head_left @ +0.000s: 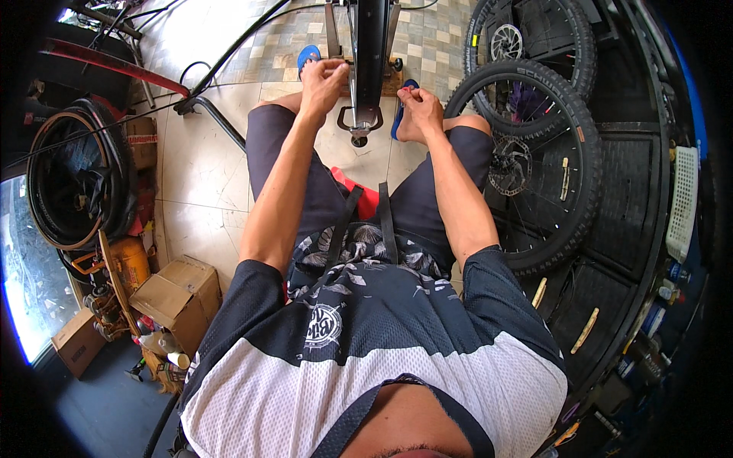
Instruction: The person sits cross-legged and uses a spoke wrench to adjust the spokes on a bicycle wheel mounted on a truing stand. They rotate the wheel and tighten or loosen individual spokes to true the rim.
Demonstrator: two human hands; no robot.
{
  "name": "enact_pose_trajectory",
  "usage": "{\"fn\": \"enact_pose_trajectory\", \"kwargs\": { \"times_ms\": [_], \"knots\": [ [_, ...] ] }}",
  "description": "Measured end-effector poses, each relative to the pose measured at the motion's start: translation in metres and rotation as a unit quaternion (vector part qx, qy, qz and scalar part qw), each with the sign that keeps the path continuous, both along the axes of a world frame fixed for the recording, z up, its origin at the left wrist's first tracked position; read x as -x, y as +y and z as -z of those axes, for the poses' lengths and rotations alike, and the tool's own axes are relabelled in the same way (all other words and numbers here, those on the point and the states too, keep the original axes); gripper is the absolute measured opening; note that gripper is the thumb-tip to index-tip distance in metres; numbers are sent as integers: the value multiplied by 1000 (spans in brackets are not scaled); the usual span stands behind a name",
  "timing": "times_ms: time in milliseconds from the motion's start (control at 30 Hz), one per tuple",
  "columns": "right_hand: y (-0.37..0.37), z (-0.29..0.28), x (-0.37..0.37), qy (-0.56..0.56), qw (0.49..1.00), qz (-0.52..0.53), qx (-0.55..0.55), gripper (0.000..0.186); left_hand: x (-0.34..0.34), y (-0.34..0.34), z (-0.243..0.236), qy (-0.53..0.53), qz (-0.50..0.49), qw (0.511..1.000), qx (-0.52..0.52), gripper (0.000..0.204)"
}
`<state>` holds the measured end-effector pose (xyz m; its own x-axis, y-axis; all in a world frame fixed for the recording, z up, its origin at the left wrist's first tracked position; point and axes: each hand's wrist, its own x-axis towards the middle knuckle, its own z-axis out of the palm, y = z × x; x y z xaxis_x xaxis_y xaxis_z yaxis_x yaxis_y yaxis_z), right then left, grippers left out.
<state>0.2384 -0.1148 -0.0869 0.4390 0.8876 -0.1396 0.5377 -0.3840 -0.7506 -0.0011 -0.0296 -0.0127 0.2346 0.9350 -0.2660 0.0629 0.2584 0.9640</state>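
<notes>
Tiled shop floor, wheels point(534, 160) leaning at the right, handy | black stand point(371, 61) upright between the knees, so both arms reach | left hand point(324, 82) fingers curled tight on its side | right hand point(418, 111) pinching something small and red beside it, can't tell what

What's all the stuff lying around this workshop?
Bike wheels: two, black knobby tyres with disc rotors, right side.
Stand: one, black upright, centre top, between the knees.
Tyre stack: black and tan, left.
Boxes: three, brown cardboard, lower left.
Basket: one, white, far right.
Sandals: two, blue, beside the stand.
Left hand: gripping at the stand.
Right hand: pinching something small and red.
</notes>
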Motion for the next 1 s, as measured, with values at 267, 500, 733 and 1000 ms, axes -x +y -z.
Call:
{"fn": "enact_pose_trajectory", "kwargs": {
  "times_ms": [267,500,733,1000],
  "knots": [
    [0,2,0,8,1000,-3,-14,49,0,5,-12,20,73,997,5,38],
    [-1,-1,0,2,1000,-7,-10,48,-12,15,-101,-23,68,991,-115,36],
    [-3,-5,0,10,1000,-4,-8,47,-12,32,-103,-40,8,987,-158,38],
    [-1,2,2,-3,1000,-2,-16,48,-5,4,2,62,52,997,14,46]
  ]
}}
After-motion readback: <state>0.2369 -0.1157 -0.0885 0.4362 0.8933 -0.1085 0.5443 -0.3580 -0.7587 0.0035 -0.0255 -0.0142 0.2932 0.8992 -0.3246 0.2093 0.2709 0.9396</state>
